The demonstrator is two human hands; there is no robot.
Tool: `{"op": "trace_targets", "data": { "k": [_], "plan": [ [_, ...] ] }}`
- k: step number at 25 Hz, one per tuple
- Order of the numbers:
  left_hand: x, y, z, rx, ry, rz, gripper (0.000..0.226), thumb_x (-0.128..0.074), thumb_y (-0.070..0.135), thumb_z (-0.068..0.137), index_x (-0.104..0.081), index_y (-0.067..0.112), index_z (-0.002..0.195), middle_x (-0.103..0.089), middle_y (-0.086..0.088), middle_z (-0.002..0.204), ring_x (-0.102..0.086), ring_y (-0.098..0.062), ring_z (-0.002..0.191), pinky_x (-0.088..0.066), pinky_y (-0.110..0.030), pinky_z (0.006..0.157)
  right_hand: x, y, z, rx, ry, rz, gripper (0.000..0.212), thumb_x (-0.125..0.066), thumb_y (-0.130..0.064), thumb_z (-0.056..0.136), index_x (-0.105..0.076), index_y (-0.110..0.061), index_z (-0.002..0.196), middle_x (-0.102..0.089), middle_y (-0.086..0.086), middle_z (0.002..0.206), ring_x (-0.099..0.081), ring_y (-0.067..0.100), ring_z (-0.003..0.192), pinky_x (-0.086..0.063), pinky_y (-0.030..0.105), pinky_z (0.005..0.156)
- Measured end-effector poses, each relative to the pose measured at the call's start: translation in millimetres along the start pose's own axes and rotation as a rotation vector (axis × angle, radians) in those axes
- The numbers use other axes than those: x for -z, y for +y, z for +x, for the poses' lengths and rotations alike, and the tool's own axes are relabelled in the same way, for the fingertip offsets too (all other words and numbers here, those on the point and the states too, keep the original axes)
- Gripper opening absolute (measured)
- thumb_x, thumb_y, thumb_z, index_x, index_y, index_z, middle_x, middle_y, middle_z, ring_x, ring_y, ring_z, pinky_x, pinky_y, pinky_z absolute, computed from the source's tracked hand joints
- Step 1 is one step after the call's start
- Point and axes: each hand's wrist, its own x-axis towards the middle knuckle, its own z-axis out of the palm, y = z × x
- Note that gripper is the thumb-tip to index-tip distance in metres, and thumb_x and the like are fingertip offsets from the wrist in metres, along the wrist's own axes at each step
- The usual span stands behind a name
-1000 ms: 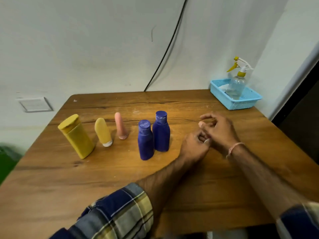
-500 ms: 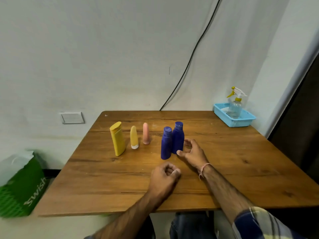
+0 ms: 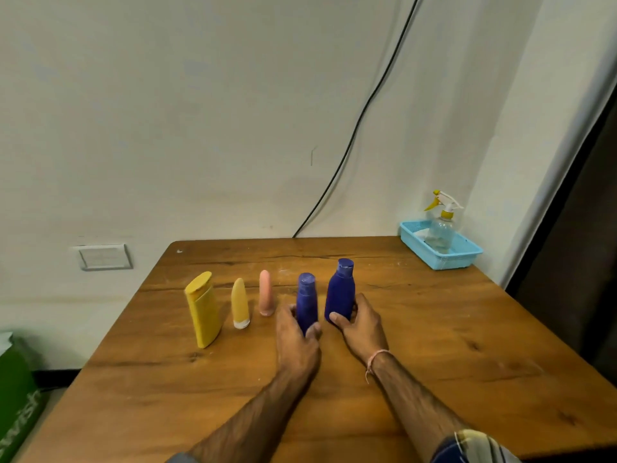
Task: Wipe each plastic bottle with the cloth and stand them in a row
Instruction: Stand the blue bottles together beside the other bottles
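On the tabletop (image 3: 434, 345), five bottles stood in a row.
The left hand (image 3: 295, 332) gripped one blue bottle (image 3: 307, 300), the right hand (image 3: 362, 324) the other (image 3: 340, 290); keeping both upright and evenly spaced would tidy the line. No cloth showed.

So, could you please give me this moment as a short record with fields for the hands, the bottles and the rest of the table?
left hand: wrapped around the nearer blue bottle
right hand: gripping the farther blue bottle
other bottles: large yellow bottle, small yellow tube, pink tube, all upright in a row
cloth: not seen
far right corner: blue basket holding a spray bottle
surface: wooden table
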Motion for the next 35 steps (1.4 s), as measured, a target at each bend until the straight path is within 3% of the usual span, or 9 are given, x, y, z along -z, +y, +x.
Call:
{"op": "trace_targets", "data": {
  "k": [3,8,12,15,23,28,35],
  "plan": [
    [-25.6,7.6,48.4,0.002,0.033,-0.07,0.047,-0.075,0.013,0.085,-0.044,0.028,0.117,-0.061,0.008,0.113,-0.061,-0.01,0.104,-0.048,-0.029,0.089,5.0,11.4,53.7,-0.013,0.107,0.049,0.041,-0.076,-0.027,0.085,-0.052,-0.024,0.118,-0.065,-0.001,0.112,-0.06,0.008,0.095,-0.044,0.018,0.072],
    [-87.9,23.9,150.0,0.011,0.034,-0.138,0.051,-0.073,0.007,0.086,-0.05,0.023,0.129,-0.06,0.009,0.12,-0.06,-0.009,0.109,-0.049,-0.027,0.092,2.4,29.6,161.1,-0.005,0.152,0.019,0.04,-0.073,-0.027,0.089,-0.052,-0.021,0.122,-0.063,-0.001,0.12,-0.06,0.014,0.107,-0.05,0.028,0.086],
    [-126.0,28.6,214.2,0.0,0.099,-0.178,0.042,-0.068,0.001,0.086,-0.054,0.021,0.12,-0.06,0.01,0.11,-0.059,-0.002,0.091,-0.05,-0.018,0.079,-8.7,43.4,231.3,0.037,0.119,-0.022,0.04,-0.072,-0.027,0.089,-0.053,-0.018,0.123,-0.064,0.001,0.12,-0.057,0.011,0.101,-0.041,0.016,0.07],
    [-138.8,27.7,244.7,-0.001,0.138,-0.228,0.041,-0.064,-0.003,0.086,-0.053,0.023,0.116,-0.06,0.006,0.109,-0.061,-0.004,0.091,-0.049,-0.017,0.07,-20.0,45.8,263.7,0.075,0.109,-0.016,0.04,-0.073,-0.025,0.09,-0.053,-0.016,0.124,-0.065,0.002,0.119,-0.058,0.012,0.098,-0.039,0.014,0.068],
    [-148.2,25.8,271.7,-0.002,0.134,-0.309,0.041,-0.056,-0.005,0.087,-0.053,0.023,0.116,-0.063,0.001,0.113,-0.066,-0.015,0.096,-0.061,-0.036,0.083,-32.0,45.1,284.8,0.147,0.051,-0.058,0.041,-0.076,-0.027,0.087,-0.057,-0.017,0.121,-0.065,-0.003,0.11,-0.059,0.011,0.093,-0.04,0.012,0.066],
    [-148.3,25.4,271.4,-0.02,0.12,-0.321,0.045,-0.059,-0.007,0.083,-0.051,0.028,0.11,-0.062,0.003,0.109,-0.065,-0.015,0.097,-0.061,-0.04,0.087,-34.7,43.0,285.5,0.184,0.034,-0.112,0.044,-0.077,-0.03,0.086,-0.056,-0.016,0.122,-0.068,0.001,0.112,-0.062,0.014,0.092,-0.048,0.022,0.075],
    [-153.4,21.1,276.7,-0.069,0.146,-0.28,0.059,-0.072,-0.002,0.078,-0.051,0.021,0.128,-0.063,0.001,0.118,-0.066,-0.016,0.1,-0.061,-0.039,0.087,-41.7,44.8,293.5,0.232,0.017,-0.199,0.041,-0.073,-0.029,0.09,-0.054,-0.017,0.125,-0.068,0.003,0.117,-0.062,0.015,0.094,-0.049,0.023,0.077]
  ]
}}
